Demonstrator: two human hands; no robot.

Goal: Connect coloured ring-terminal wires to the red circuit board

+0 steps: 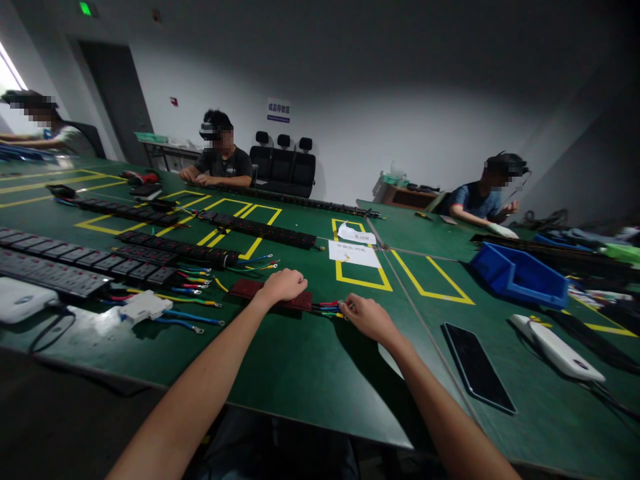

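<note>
My left hand rests curled on top of a dark red strip module lying on the green table. My right hand pinches the coloured wires that come out of the module's right end. Both arms reach forward from the near edge.
Long black power strips with loose coloured wires lie to the left, beside a white device. A phone, a white tool and a blue bin sit to the right. Three other people sit at the far side.
</note>
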